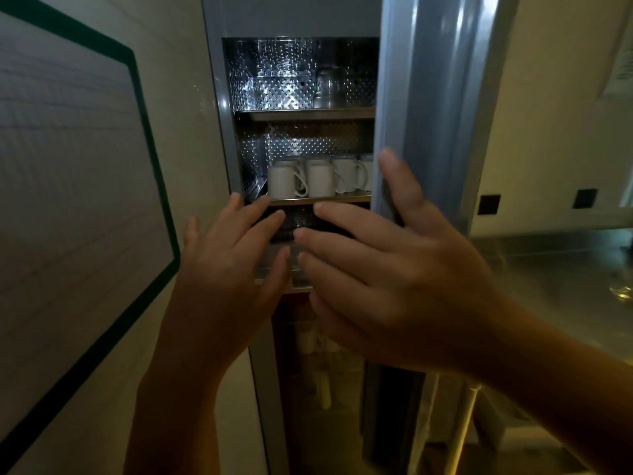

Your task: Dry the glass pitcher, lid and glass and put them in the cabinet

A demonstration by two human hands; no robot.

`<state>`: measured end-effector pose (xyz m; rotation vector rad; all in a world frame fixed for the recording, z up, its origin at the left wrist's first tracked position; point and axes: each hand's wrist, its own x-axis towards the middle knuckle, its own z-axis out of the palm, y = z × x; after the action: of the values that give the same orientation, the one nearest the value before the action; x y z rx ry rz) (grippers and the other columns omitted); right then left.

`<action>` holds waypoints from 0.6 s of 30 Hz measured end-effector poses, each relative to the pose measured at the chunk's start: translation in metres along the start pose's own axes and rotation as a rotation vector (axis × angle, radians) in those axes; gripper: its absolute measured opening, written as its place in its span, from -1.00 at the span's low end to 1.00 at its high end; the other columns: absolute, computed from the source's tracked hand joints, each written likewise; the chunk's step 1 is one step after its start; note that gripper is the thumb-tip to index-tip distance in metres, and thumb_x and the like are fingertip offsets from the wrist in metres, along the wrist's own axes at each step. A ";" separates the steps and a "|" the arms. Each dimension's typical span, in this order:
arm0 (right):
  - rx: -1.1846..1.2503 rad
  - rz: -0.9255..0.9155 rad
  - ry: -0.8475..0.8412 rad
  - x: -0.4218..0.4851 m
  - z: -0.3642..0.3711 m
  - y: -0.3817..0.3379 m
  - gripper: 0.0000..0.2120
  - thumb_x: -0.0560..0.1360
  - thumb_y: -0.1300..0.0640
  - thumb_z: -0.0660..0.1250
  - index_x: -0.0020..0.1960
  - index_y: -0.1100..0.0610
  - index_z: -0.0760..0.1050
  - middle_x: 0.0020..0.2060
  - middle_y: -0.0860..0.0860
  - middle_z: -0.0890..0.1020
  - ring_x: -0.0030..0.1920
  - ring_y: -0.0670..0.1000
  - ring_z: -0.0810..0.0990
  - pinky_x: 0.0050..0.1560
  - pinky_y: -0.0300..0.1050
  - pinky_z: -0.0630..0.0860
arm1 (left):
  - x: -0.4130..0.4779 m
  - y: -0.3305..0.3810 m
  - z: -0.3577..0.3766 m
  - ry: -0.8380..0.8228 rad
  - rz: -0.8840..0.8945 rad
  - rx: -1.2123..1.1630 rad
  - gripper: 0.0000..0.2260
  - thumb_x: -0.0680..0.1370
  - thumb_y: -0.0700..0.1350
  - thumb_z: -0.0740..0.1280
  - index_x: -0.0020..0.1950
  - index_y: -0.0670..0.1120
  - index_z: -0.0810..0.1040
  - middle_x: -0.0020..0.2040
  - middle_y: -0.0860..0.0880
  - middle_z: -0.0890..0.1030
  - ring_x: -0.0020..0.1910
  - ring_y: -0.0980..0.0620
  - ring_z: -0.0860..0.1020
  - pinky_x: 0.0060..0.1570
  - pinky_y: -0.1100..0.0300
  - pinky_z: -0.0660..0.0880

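Gently, with your left hand and right hand both wide open and empty, ease the cabinet door closed without rattling the glass on the top shelf.

Nothing here is clear enough for me to read. The only thing carrying print is a paper sheet on the wall, to the right of the cabinet door and level with its upper part. Its lines are too small and blurred for me to make out any word or number.
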<state>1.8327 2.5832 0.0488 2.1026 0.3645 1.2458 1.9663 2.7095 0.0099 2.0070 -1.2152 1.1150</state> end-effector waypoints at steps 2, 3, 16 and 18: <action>0.019 -0.010 0.011 0.001 0.010 -0.003 -0.70 0.55 0.12 0.13 -0.12 0.16 0.63 -0.14 0.11 0.68 0.00 0.13 0.62 0.42 0.16 -0.08 | 0.000 -0.003 -0.001 0.009 -0.009 -0.003 -0.58 0.51 0.02 0.14 0.24 -0.19 0.53 0.29 -0.17 0.51 0.35 -0.22 0.38 0.25 -0.29 0.13; 0.032 -0.022 0.004 0.001 0.014 -0.003 -0.70 0.55 0.10 0.14 -0.10 0.15 0.63 -0.10 0.11 0.68 0.04 0.13 0.61 0.42 0.15 -0.08 | 0.000 -0.005 -0.002 0.014 -0.020 -0.006 -0.58 0.51 0.02 0.14 0.24 -0.18 0.53 0.29 -0.16 0.51 0.35 -0.21 0.38 0.25 -0.32 0.15; 0.294 -0.148 -0.083 -0.002 0.064 0.005 -0.71 0.51 0.08 0.18 0.14 0.14 0.55 0.39 0.11 0.36 0.45 0.11 0.11 0.36 0.32 0.04 | -0.004 -0.015 -0.009 0.161 -0.072 0.026 -0.63 0.53 -0.06 0.19 0.24 -0.23 0.52 0.26 -0.20 0.52 0.32 -0.19 0.39 0.26 -0.27 0.14; 0.348 -0.143 -0.103 -0.004 0.071 0.006 -0.68 0.50 0.08 0.16 0.17 0.14 0.53 0.41 0.08 0.32 0.47 0.09 0.06 0.33 0.33 0.05 | -0.004 -0.014 -0.009 0.174 -0.081 0.030 -0.63 0.52 -0.07 0.19 0.23 -0.24 0.53 0.25 -0.22 0.52 0.31 -0.20 0.39 0.26 -0.26 0.13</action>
<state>1.8911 2.5484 0.0269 2.3719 0.7149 1.0437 1.9748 2.7244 0.0106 1.9181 -1.0260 1.2450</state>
